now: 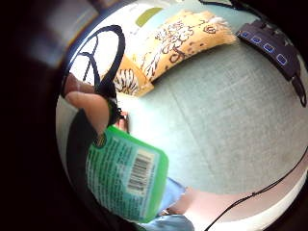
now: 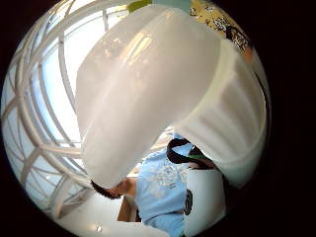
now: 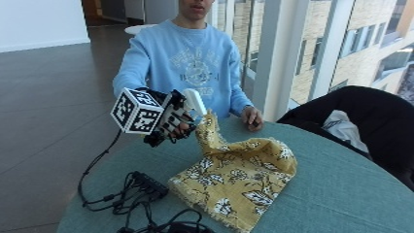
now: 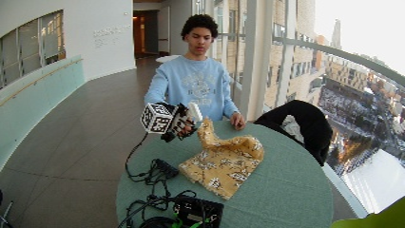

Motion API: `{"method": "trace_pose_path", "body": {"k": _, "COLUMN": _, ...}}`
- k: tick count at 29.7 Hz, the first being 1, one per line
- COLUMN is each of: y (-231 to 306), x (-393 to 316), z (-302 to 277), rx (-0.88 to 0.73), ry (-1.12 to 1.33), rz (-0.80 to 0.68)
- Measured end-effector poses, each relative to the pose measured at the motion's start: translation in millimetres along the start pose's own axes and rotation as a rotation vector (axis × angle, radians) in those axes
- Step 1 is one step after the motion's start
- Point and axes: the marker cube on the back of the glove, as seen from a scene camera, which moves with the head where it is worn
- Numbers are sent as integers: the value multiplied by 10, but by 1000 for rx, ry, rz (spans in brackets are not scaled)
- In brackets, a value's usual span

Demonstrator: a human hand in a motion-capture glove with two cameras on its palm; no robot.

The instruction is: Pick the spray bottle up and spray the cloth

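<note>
The gloved right hand (image 3: 169,120) is raised above the tabletop (image 3: 336,194) with its fingers curled round the spray bottle (image 3: 193,102), whose white head sticks up out of the fist. In the little-finger palm view the bottle's green labelled body (image 1: 126,177) lies close against the palm, and in the thumb-side view the white head (image 2: 148,94) fills most of the frame, so the bottle is clearly lifted and carried rather than standing on anything.

The yellow flowered cloth (image 3: 239,182) lies in a loose heap near the middle of the tabletop, with one corner standing up in a peak just beside the bottle, at about four o'clock from the hand in the outside view. The bottle is probably held high and close to that peak so the nozzle can point down onto the fabric; which way the nozzle points cannot be made out, nor whether a finger rests on the trigger.

The bare left hand (image 3: 251,118) rests on the tabletop at about one o'clock from the cloth, apart from it, likely just steadying the person and keeping clear of the spray.

A black power strip (image 3: 150,183) and its cables lie at about nine o'clock from the cloth. A dark jacket (image 3: 362,116) hangs over a chair at the far edge.

The pick-up looks done; the spraying seems yet to come.
</note>
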Motion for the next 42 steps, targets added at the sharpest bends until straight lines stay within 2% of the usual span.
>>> {"method": "trace_pose_path", "body": {"k": 14, "y": -81, "x": -21, "z": 7, "rx": -71, "ry": 22, "rz": 43}}
{"method": "trace_pose_path", "body": {"k": 42, "y": -72, "x": -59, "z": 8, "rx": -103, "ry": 46, "rz": 52}}
